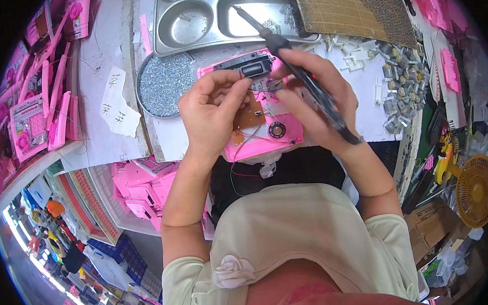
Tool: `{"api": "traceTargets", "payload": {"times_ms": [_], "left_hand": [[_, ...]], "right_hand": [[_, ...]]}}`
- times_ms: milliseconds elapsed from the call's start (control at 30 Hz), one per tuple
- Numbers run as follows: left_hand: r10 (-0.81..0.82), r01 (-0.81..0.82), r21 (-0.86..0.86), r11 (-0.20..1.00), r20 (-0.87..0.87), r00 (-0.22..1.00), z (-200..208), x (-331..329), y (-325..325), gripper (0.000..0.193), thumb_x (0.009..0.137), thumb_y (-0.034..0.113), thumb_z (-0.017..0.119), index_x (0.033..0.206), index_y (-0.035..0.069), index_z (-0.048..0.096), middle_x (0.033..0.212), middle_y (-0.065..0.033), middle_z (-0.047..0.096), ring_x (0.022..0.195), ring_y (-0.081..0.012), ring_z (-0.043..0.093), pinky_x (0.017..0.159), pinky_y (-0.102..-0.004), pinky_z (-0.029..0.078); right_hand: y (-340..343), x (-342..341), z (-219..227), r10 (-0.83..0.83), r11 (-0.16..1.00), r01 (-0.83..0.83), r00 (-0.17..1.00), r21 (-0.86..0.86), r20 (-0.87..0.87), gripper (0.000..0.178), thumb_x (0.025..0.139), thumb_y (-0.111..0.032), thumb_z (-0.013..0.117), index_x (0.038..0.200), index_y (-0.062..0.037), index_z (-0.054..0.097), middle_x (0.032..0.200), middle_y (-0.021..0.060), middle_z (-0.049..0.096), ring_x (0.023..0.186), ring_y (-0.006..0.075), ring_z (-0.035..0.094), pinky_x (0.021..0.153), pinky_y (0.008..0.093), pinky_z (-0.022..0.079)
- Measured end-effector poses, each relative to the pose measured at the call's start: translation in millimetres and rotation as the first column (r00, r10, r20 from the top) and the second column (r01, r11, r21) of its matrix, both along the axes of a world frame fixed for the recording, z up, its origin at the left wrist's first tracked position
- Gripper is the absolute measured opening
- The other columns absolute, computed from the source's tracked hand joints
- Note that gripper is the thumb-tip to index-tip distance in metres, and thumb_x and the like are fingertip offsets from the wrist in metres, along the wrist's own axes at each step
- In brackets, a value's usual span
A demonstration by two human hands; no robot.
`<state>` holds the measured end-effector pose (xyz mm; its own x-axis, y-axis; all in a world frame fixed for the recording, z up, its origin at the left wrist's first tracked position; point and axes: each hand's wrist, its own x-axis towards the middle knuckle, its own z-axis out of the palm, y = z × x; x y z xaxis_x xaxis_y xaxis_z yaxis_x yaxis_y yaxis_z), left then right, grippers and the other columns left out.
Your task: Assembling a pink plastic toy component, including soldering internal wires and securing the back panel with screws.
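Observation:
My left hand (211, 107) is closed, thumb and forefinger pinching what looks like a thin wire over an opened pink plastic casing (292, 129). In my right hand (326, 95) lies a black-handled soldering iron (319, 96), slanting so that its metal tip points up and left, over the steel tray. The right fingertips reach to a small bundle of wires and parts (273, 86) beside the left hand. On the casing are a brown circuit board (250, 118), a round speaker (277, 130) and a black box-shaped part (255, 67). Fingers partly hide the wires.
A round dish (166, 85) of small screws stands left of the casing, below a compartmented steel tray (216, 39). Small motors (401, 89) and white plastic parts (355, 58) lie right. Pink casings (38, 116) stack far left; more fill a bin (146, 188) below.

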<state>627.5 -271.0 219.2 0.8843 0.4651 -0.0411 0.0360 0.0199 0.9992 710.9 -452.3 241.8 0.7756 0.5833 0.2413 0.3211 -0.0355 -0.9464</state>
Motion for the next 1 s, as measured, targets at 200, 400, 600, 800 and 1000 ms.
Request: {"api": "traceTargets", "payload": {"times_ms": [200, 400, 600, 800, 1000], "left_hand": [[-0.047, 0.047, -0.001, 0.999, -0.020, 0.999, -2.1, -3.4, 6.0, 0.009, 0.094, 0.000, 0.071, 0.100, -0.006, 0.070, 0.083, -0.0055, 0.072, 0.071, -0.0086, 0.068, 0.065, -0.0221, 0.056], [-0.185, 0.183, -0.024, 0.983, -0.081, 0.979, -3.1, -5.0, 15.7, 0.010, 0.097, 0.001, 0.067, 0.103, -0.005, 0.071, 0.086, -0.0066, 0.073, 0.071, -0.0090, 0.066, 0.065, -0.0227, 0.054], [-0.192, 0.182, -0.105, 0.978, -0.093, 0.977, -0.2, -3.6, 18.8, 0.009, 0.097, 0.003, 0.067, 0.103, -0.003, 0.071, 0.085, -0.0058, 0.072, 0.070, -0.0081, 0.064, 0.063, -0.0225, 0.053], [-0.193, 0.185, -0.083, 0.979, -0.103, 0.976, 1.2, -2.2, 20.0, 0.009, 0.093, 0.007, 0.073, 0.094, -0.001, 0.071, 0.085, -0.0028, 0.069, 0.069, -0.0071, 0.062, 0.063, -0.0222, 0.051], [-0.160, 0.141, 0.647, 0.749, -0.029, 0.987, 6.8, 9.8, 22.9, 0.009, 0.077, 0.002, 0.077, 0.079, 0.000, 0.069, 0.086, -0.0063, 0.058, 0.066, -0.0147, 0.060, 0.062, -0.0290, 0.051]], "right_hand": [[37.9, 16.4, -15.4, 0.032, 0.995, -0.033, 0.999, 0.096, 0.012, 0.046, 0.089, 0.003, 0.065, 0.133, -0.0099, 0.061, 0.102, 0.0104, 0.069, 0.094, 0.0208, 0.070, 0.084, 0.0326, 0.056], [45.0, 14.9, -16.3, 0.068, 0.988, -0.063, 0.997, 0.141, -0.025, 0.046, 0.089, 0.002, 0.066, 0.133, -0.0102, 0.061, 0.100, 0.0098, 0.069, 0.089, 0.0198, 0.070, 0.080, 0.0323, 0.056], [43.9, 13.4, -24.1, -0.016, 0.995, 0.008, 0.997, 0.099, 0.076, 0.048, 0.086, 0.004, 0.068, 0.131, -0.0105, 0.062, 0.100, 0.0107, 0.068, 0.087, 0.0207, 0.069, 0.078, 0.0330, 0.056], [38.4, 6.8, -18.2, -0.063, 0.997, 0.050, 0.954, 0.053, 0.294, 0.047, 0.079, 0.004, 0.075, 0.123, -0.0071, 0.067, 0.097, 0.0101, 0.067, 0.081, 0.0243, 0.066, 0.073, 0.0335, 0.054], [-7.2, 28.9, -12.8, -0.064, 0.992, -0.003, 0.858, 0.130, 0.509, 0.044, 0.070, -0.003, 0.087, 0.110, 0.0000, 0.069, 0.080, 0.0089, 0.066, 0.066, 0.0228, 0.056, 0.062, 0.0318, 0.046]]}}
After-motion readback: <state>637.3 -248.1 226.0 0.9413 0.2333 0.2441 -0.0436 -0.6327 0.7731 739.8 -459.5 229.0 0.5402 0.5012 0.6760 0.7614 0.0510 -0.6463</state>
